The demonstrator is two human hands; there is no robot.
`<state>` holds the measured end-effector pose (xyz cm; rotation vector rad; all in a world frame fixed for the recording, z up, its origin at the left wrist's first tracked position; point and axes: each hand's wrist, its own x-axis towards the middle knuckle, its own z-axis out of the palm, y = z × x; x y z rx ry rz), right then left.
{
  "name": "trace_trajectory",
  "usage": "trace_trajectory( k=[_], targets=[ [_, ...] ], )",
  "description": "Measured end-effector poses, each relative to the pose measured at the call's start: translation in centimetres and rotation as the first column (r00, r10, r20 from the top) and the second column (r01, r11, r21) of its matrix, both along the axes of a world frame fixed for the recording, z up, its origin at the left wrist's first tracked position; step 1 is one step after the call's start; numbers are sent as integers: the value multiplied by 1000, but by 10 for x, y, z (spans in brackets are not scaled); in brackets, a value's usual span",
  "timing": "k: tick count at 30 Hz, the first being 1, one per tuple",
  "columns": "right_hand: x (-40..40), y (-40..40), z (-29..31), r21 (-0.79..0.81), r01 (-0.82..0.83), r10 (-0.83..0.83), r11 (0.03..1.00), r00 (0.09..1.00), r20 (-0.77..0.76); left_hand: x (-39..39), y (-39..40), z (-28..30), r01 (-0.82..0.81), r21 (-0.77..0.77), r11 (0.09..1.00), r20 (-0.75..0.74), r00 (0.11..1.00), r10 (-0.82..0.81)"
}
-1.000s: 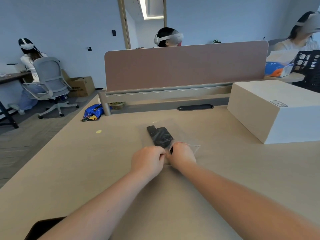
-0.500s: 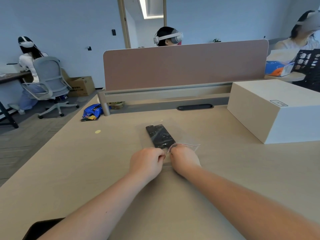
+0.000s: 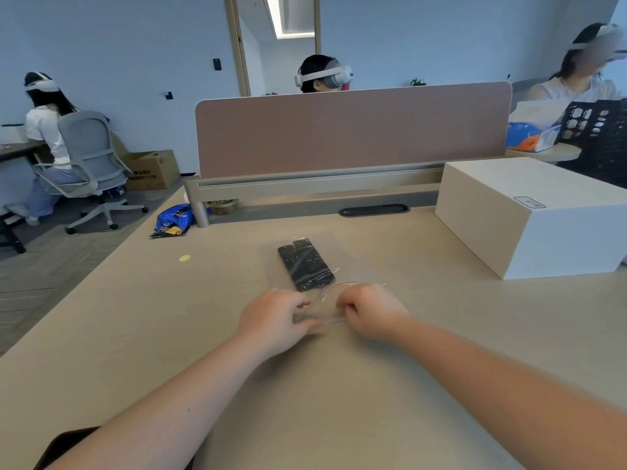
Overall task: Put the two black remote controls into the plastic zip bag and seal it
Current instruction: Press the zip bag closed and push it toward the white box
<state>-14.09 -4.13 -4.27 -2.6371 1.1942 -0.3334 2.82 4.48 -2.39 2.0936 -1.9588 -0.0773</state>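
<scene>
Two black remote controls point(image 3: 305, 264) lie side by side inside a clear plastic zip bag point(image 3: 342, 266) flat on the tan desk point(image 3: 135, 317). The bag's mouth, edged with a thin red line, faces me. My left hand point(image 3: 271, 317) pinches the near left part of the bag's mouth. My right hand point(image 3: 369, 310) pinches the mouth strip on the right. A short stretch of the strip runs between my fingertips. The red edge bows up a little behind my right hand.
A large white box point(image 3: 529, 215) stands at the right. A brown divider panel point(image 3: 353, 130) closes the desk's far side, with a cable slot point(image 3: 373, 210) below it. A blue snack packet point(image 3: 173, 220) and a small yellow dot point(image 3: 185, 258) lie at the left. People sit around.
My hands have drawn apart along the bag's mouth, the left going left and the right going right. The bag with the remotes has shifted slightly.
</scene>
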Motion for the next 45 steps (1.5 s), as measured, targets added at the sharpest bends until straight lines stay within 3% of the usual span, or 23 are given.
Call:
trace_trajectory(
  k=[3,5,7,11,17,20,22,25,30,34,36,40,45],
  targets=[
    [-25,7,9,-251,58,-3,966,976,216,10,11,0,57,59,997,21,998,-58],
    [-38,5,11,-361,143,-26,922,951,309,17,15,-4,57,10,998,53,997,-58],
    [-46,1,13,-283,165,-99,945,967,233,21,18,-5,49,-91,995,61,997,-44],
    [-51,-3,12,-19,69,-70,997,997,-46,23,21,-5,66,-259,964,80,996,-47],
    [-49,-8,6,-41,140,-145,989,977,-157,30,20,-12,112,-348,931,234,972,-29],
    [-48,-4,8,-84,200,-213,976,958,-192,31,20,-15,87,-355,931,197,980,-16],
    [-44,-1,11,-89,225,-234,970,965,-114,32,19,-15,84,-314,946,170,985,-31],
    [-31,2,17,-68,169,-168,983,985,28,32,18,-15,107,-315,943,200,979,-44],
    [-9,11,15,-169,-116,118,979,993,0,26,16,-19,173,-309,935,309,948,-73],
    [3,18,6,-310,-224,247,924,968,37,24,12,-22,149,-361,921,328,944,-24],
    [8,19,2,-380,-238,268,894,963,29,25,10,-23,132,-377,917,301,953,-14],
    [21,24,2,-319,-205,230,925,972,43,26,9,-25,122,-391,912,251,968,-22],
    [30,23,2,-363,-159,202,918,976,83,26,9,-26,130,-438,890,190,980,-50]
  ],
)
